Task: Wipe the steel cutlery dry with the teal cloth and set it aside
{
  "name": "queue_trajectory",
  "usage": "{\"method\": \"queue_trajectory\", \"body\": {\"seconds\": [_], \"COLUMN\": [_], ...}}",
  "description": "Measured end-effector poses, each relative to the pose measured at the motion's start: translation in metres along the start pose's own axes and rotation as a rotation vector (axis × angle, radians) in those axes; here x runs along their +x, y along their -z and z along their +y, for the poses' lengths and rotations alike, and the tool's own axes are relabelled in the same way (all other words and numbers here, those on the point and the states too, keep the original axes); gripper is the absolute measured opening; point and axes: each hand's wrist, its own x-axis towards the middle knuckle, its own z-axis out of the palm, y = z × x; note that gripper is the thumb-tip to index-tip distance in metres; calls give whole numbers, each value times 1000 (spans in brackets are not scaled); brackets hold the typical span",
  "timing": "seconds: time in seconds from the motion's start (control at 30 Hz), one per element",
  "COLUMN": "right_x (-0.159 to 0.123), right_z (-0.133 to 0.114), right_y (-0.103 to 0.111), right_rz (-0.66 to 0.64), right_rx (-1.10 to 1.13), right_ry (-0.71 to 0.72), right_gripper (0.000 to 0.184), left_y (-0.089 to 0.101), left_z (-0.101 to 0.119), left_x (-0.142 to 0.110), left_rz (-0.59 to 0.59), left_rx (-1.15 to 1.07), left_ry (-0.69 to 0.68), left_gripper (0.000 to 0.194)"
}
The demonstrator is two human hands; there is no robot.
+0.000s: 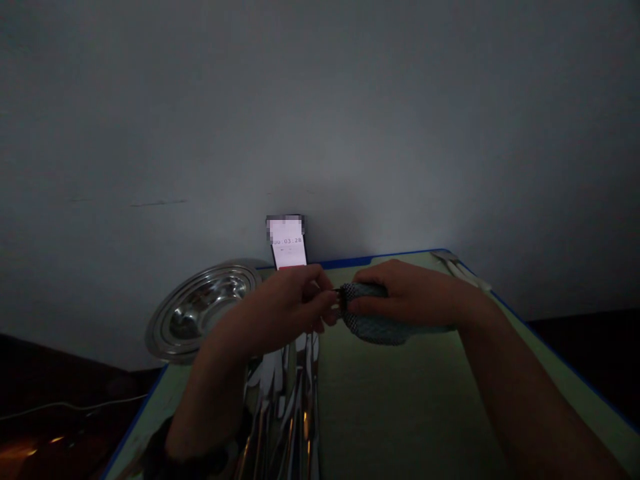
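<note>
Right grip (407, 290) clasps patterned cloth (375, 328); left grip (287, 305) pinches slim object (337, 291), both angled inward.

The phone (289, 244) reads "03:28", the digits left of that unclear.

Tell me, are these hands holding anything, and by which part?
The right hand holds a cloth near its patterned edge. The left hand pinches a thin thing beside that edge, too dark to identify or say by which part.
</note>
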Motion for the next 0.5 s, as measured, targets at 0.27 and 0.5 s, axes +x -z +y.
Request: {"method": "queue_trajectory", "body": {"seconds": [0.27, 0.5], "right_x": [-3, 0], "right_z": [2, -1], "right_y": [2, 0], "right_rz": [-115, -31], "right_rx": [58, 1], "right_ry": [13, 70], "right_gripper": [25, 25], "left_y": [-2, -2], "left_z": [1, 8], "left_x": [-1, -2], "left_rz": [-154, -107], "left_rx": [135, 199], "left_ry": [-8, -69], "left_gripper": [35, 32]}}
